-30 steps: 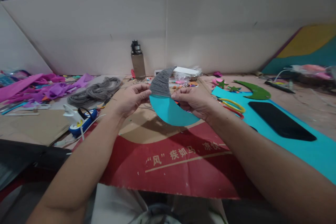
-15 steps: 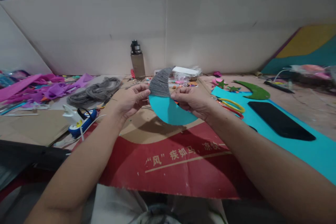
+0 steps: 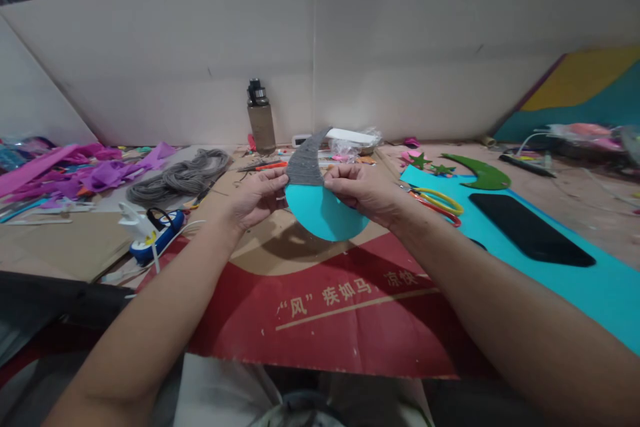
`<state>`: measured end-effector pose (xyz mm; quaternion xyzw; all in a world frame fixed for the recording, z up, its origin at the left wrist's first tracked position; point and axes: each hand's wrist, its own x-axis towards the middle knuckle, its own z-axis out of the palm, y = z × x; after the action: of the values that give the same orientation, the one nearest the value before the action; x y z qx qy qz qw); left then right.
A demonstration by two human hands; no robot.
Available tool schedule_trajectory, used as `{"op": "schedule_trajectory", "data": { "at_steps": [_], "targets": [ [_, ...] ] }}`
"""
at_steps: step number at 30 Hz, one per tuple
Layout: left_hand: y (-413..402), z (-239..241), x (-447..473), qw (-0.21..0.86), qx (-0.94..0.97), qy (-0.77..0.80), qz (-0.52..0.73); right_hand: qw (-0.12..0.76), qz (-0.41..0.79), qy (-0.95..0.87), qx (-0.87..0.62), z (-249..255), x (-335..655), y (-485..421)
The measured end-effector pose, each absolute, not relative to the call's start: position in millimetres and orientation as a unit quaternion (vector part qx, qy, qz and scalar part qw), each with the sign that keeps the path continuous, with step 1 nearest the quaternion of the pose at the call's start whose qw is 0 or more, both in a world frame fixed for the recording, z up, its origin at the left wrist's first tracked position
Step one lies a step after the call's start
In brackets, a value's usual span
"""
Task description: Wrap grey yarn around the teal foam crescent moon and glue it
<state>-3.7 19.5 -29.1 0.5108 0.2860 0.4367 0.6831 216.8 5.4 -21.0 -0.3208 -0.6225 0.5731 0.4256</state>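
A crescent-shaped cutout (image 3: 323, 212) hangs between my two hands above the cardboard. Its lower part is bare turquoise, while the upper part is covered with rows of grey cord (image 3: 306, 163) and tapers to a point. My left hand (image 3: 260, 195) pinches the outer left edge, where the grey meets the turquoise. On the inner edge at the same level, my right hand (image 3: 357, 190) closes thumb and fingers on the cutout. Below lies a red and brown cardboard sheet (image 3: 350, 333) with printed characters, carrying a shadow.
Left are a coil of grey cord (image 3: 180, 177), purple scraps (image 3: 107, 173) and a blue power strip (image 3: 160, 237). A bottle (image 3: 261, 123) stands at the back. Right are scissors (image 3: 440, 203), a phone (image 3: 530, 228) on a turquoise sheet (image 3: 605, 293), and a green crescent (image 3: 485, 175).
The crescent has turned slightly in my hands, so its lower right tip shows less. Both hands keep their grip at nearly the same place. The view has shifted slightly.
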Motion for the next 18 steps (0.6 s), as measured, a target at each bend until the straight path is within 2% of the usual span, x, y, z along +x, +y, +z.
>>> {"op": "schedule_trajectory", "data": {
  "at_steps": [13, 18],
  "targets": [
    [17.7, -24.3, -4.9, 0.701, 0.496, 0.288, 0.424, 0.414, 0.499, -0.640, -0.412, -21.0, 215.4, 5.0],
    [12.5, -26.3, 0.0, 0.636, 0.556, 0.307, 0.437, 0.389, 0.469, -0.661, -0.439, -22.1, 213.1, 4.6]
  ]
}}
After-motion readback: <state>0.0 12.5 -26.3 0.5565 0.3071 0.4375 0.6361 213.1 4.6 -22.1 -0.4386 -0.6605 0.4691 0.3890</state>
